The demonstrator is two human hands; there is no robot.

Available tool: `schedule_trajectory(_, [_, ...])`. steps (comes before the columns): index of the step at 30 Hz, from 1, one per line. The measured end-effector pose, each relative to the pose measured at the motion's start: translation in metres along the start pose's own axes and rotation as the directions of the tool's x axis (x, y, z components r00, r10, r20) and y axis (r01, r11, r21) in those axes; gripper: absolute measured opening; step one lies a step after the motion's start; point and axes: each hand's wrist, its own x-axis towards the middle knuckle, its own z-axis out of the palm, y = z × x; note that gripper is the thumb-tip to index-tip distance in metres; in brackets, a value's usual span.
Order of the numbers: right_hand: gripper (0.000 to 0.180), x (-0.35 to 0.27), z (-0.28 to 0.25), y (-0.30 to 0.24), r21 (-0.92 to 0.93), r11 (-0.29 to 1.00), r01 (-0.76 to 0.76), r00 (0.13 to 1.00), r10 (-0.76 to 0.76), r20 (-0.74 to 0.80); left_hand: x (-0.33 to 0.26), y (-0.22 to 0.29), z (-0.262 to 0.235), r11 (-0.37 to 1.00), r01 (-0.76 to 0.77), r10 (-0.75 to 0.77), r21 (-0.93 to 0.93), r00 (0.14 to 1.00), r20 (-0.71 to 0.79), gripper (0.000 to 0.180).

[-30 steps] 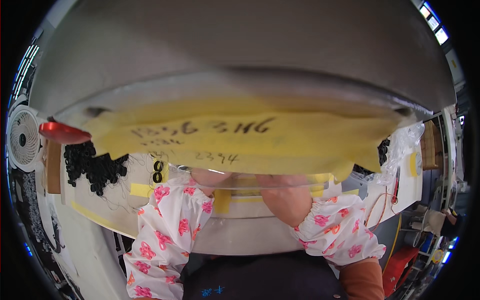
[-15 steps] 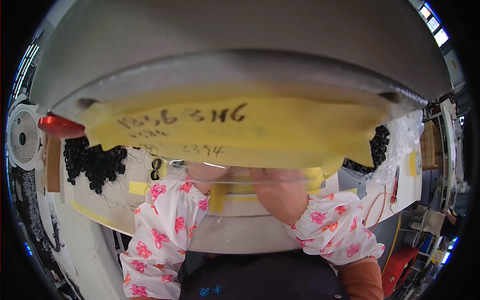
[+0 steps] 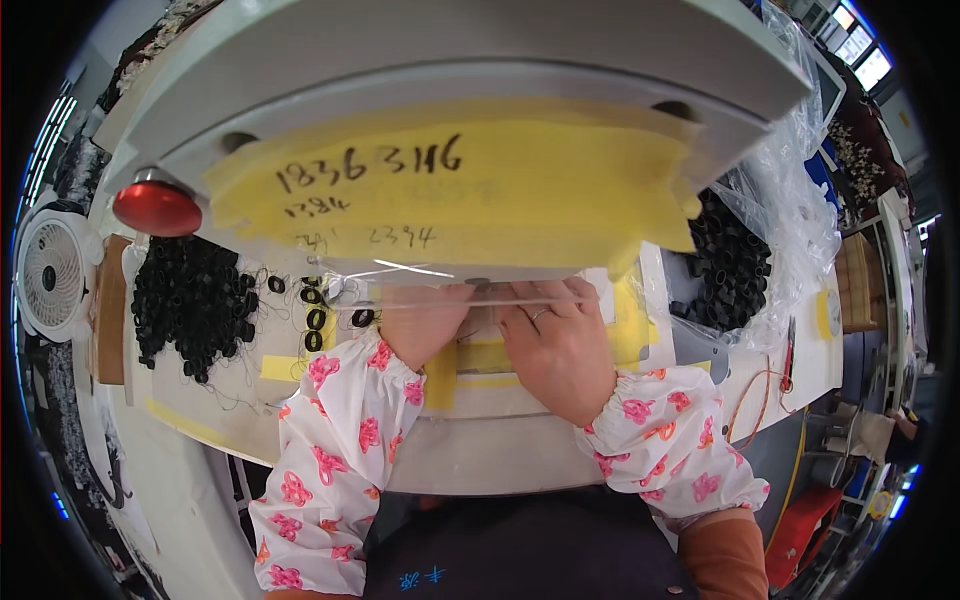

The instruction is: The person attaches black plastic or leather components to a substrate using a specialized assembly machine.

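Both my hands work under the front of a grey machine head (image 3: 480, 85) with handwritten yellow tape (image 3: 560, 205) across it. A clear plastic strip below the tape partly covers the fingers. My left hand (image 3: 422, 328) reaches in from the left, its fingertips hidden behind the strip and machine edge. My right hand (image 3: 558, 362) wears a ring, and its fingers are curled downward beside the left. Whatever lies beneath them cannot be made out. Close to the left hand sit several small black loops (image 3: 314, 321) with loose threads.
Piles of black tube-like loops lie left (image 3: 192, 310) and right (image 3: 725, 265). A red knob (image 3: 158, 208) sticks out at the machine's left end. Clear plastic film (image 3: 795, 235) bunches at right, near a red cord (image 3: 755, 400). A white fan (image 3: 58, 272) stands far left.
My view has shifted, so the machine head sits higher in the picture. More of both hands and of the black loops shows. Both hands stay beneath the machine.
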Motion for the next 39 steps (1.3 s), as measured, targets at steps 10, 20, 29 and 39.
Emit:
schedule_trajectory(10, [0.026,0.013,-0.014,0.008,0.681,0.554,-0.479,0.847,0.495,0.193,-0.007,0.044,-0.04,0.922,0.199,-0.231,-0.332,0.971,-0.058,0.012])
schedule_trajectory(20, [0.014,-0.003,-0.004,0.001,0.804,0.199,-0.56,0.774,0.471,0.423,-0.009,0.046,-0.055,0.778,0.201,-0.25,-0.595,0.968,0.001,0.008])
schedule_trajectory(29, [0.011,-0.006,-0.037,0.0,0.796,0.431,-0.424,0.905,0.237,0.354,0.005,0.013,-0.048,0.769,0.161,-0.067,-0.619,0.983,0.173,0.013])
schedule_trajectory(39, [0.013,0.032,-0.016,0.03,0.678,0.063,-0.732,0.674,0.205,0.709,-0.005,0.013,-0.03,0.56,0.38,-0.271,-0.736,0.924,0.27,0.018])
